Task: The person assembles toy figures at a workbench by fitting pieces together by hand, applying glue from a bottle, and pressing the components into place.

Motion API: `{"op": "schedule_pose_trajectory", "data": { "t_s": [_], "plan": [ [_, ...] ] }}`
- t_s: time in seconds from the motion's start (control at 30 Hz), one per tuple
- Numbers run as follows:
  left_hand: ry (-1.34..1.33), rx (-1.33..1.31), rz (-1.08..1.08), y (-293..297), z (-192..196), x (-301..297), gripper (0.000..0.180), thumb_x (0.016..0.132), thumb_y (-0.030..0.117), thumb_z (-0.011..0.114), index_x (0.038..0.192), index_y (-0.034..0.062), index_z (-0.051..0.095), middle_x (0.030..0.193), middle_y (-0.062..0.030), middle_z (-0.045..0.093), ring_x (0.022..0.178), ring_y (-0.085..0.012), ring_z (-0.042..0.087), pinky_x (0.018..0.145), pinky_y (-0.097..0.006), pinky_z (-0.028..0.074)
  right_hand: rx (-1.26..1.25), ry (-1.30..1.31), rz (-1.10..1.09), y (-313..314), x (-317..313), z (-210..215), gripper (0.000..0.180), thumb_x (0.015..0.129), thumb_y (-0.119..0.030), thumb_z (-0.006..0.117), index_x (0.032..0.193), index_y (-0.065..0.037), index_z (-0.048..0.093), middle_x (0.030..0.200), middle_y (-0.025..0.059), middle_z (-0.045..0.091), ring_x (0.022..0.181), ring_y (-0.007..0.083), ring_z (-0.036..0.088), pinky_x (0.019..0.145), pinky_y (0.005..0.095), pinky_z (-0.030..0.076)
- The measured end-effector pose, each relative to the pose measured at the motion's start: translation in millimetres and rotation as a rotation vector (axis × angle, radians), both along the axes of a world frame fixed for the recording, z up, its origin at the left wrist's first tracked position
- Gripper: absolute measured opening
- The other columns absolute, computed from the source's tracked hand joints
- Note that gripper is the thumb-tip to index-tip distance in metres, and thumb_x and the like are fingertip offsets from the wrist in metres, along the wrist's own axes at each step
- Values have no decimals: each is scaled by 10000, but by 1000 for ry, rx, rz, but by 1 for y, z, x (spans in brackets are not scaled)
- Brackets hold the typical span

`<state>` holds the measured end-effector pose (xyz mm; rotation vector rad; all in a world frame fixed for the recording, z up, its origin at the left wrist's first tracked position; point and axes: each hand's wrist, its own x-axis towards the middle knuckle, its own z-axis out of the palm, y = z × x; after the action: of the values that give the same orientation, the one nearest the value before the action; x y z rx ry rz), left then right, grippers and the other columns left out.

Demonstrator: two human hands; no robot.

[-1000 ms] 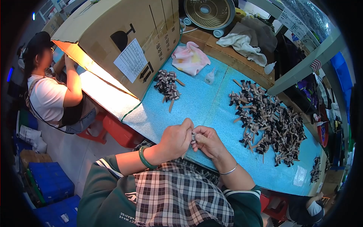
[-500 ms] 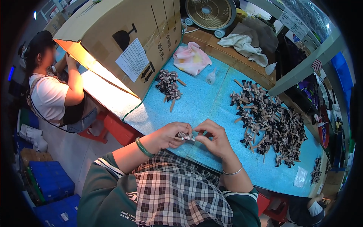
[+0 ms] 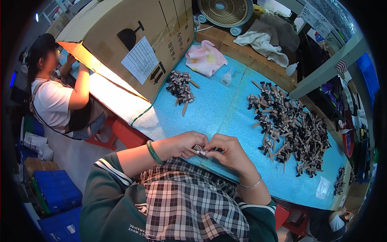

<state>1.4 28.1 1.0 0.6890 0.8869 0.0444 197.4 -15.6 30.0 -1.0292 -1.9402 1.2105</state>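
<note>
My left hand (image 3: 186, 144) holds a small figurine (image 3: 198, 149), its fingers closed round the piece. A thin tan stick shows beside the figurine, under the left fingers. From the other side, the fingertips of my right hand (image 3: 227, 150) pinch at the figurine's pale end; the fingers hide what exactly they grip. Both hands meet over the near edge of the blue table (image 3: 209, 107). Beyond the left hand lies a small group of similar figurines (image 3: 179, 86) with tan sticks. A large heap of such figurines (image 3: 290, 125) spreads out to the right.
A big cardboard box (image 3: 137, 44) stands at the left, lit inside. Behind are a pink cloth (image 3: 206, 58), a small white squeeze bottle (image 3: 226, 78) and a fan (image 3: 224, 12). A metal post (image 3: 330, 66) rises at the right. A co-worker (image 3: 54, 88) sits at the left.
My right hand has come closer to the left, and its fingertips now close on the figurine's end. The view has shifted slightly. The co-worker's raised arm has moved a little.
</note>
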Motion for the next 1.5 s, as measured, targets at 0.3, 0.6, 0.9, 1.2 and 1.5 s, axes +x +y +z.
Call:
{"op": "schedule_pose_trajectory", "data": {
  "t_s": [0.3, 0.6, 0.9, 1.2, 1.5],
  "plan": [
    [73, 42, 40, -6, -2, 2, 160, 877, 90, 395, 866, 74, 554, 563, 15, 457, 333, -54, 300, 304, -221, 184, 191, -105, 5, -3, -6, -2, 126, 711, -29, 724, 818, -44, 659, 766, 84, 589, 651, 249, 610, 567, 335, 482],
    [61, 72, 56, -7, -4, 2, 168, 869, 77, 385, 871, 79, 553, 559, 15, 455, 332, -55, 303, 307, -224, 181, 204, -90, -4, -2, -9, -3, 121, 705, -27, 727, 804, -48, 661, 755, 69, 585, 644, 234, 610, 560, 322, 485],
    [-66, 124, 74, -10, -2, -2, 169, 915, 118, 398, 911, 71, 560, 637, 0, 494, 378, -52, 347, 335, -210, 218, 57, 39, 74, 9, 4, -11, 162, 710, -59, 770, 850, -30, 694, 741, 49, 621, 667, 167, 615, 598, 277, 482],
    [330, 1311, 776, 45, -31, -67, 208, 981, 144, 458, 1153, 27, 458, 900, -58, 570, 667, -94, 483, 594, -243, 425, 92, -9, -333, 22, 15, -17, 194, 757, -92, 742, 930, -34, 677, 856, 63, 630, 753, 182, 641, 657, 285, 513],
    [783, 1885, 465, 63, -12, -60, 401, 864, 48, 570, 1243, 2, 444, 1158, -188, 479, 930, -344, 597, 740, -385, 514, 449, -722, -767, 19, 51, 2, 335, 695, -129, 764, 1002, -82, 638, 1014, 70, 573, 955, 257, 563, 783, 380, 448]
  ]
}}
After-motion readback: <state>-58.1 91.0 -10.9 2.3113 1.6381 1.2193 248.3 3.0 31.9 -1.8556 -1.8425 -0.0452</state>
